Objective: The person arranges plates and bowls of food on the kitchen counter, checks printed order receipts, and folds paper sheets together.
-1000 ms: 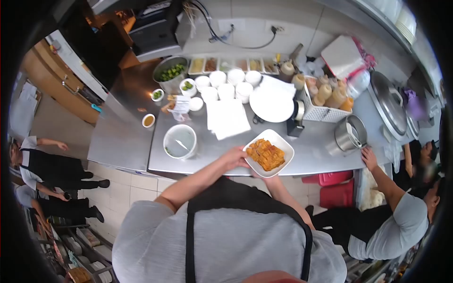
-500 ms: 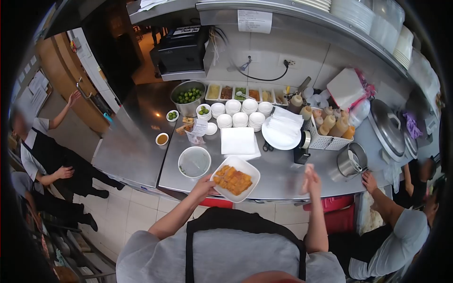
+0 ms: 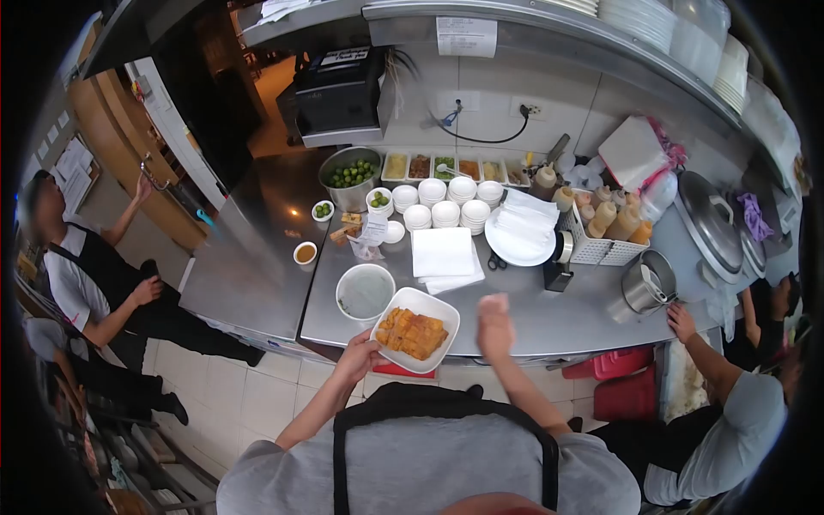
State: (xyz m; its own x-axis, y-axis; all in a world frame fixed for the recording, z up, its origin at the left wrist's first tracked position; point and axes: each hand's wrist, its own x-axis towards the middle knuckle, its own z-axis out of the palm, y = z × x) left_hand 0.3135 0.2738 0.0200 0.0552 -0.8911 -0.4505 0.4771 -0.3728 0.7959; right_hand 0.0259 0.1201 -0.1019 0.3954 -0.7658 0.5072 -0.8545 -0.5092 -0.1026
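My left hand grips the left rim of a white square bowl, holding it above the counter's front edge. Golden-orange pieces of food, which look fried, lie in the bowl. To the right of the bowl, apart from it, my right hand is in the air over the counter edge. Motion smears its fingers, and I see nothing plainly held in it. Just behind the bowl stands a round white tub with a cloudy inside. White napkins lie stacked beyond it.
Small white cups stand stacked behind the napkins, near a pot of green limes. Right of them are a plate of napkins, a sauce bottle basket and a metal pot. A co-worker's hand touches the counter; other people stand at left.
My right hand has moved left, closer to the bowl. The bowl in my left hand has shifted slightly left. At far left, a standing person has moved closer to the door.
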